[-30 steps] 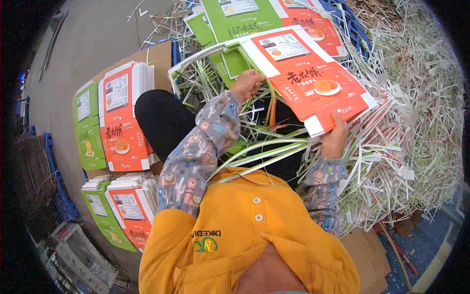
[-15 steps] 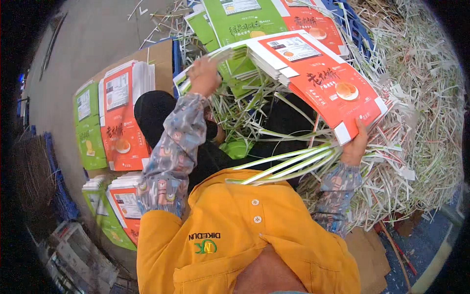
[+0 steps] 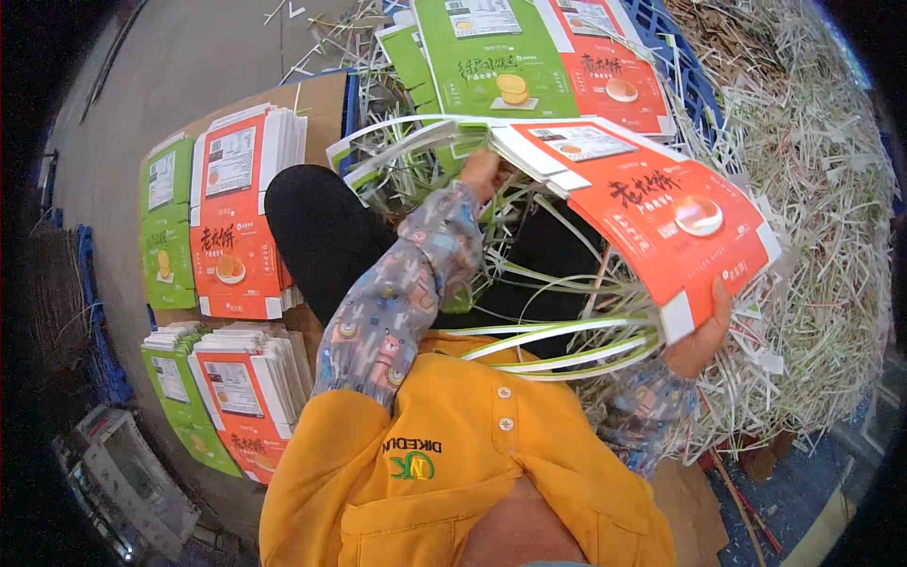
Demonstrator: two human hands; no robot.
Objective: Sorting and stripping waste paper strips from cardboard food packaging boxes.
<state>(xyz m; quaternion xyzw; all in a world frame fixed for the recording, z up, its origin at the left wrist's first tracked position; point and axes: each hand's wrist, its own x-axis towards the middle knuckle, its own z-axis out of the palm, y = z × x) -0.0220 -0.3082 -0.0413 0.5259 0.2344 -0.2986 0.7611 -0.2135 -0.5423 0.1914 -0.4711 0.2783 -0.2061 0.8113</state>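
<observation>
A thick stack of flat red-and-white printed carton blanks point(image 3: 652, 203) slants across my lap, bowing downward at its right end. My right hand point(image 3: 701, 331) grips its lower right corner, thumb on the printed face and fingers underneath. At the stack's left end my left hand point(image 3: 482, 175) is closed, its fingertips partly hidden; whether it pinches the sheets or the trim there I cannot tell. Green-and-white paper trim strips point(image 3: 397, 151) loop out left of that hand. More long trim strips point(image 3: 567, 345) hang from the right corner across my lap.
Green carton stacks point(image 3: 496, 66) and a red stack point(image 3: 614, 85) lie ahead. Several red and green stacks point(image 3: 236, 208) stand on cardboard at left. A large heap of shredded paper strips point(image 3: 803, 236) fills the right, beside a blue plastic pallet point(image 3: 675, 47).
My left hand has moved right and slightly nearer, from the loose strips to the stack's left end. The stack's far edge has dropped toward me. My right hand keeps its corner hold.
</observation>
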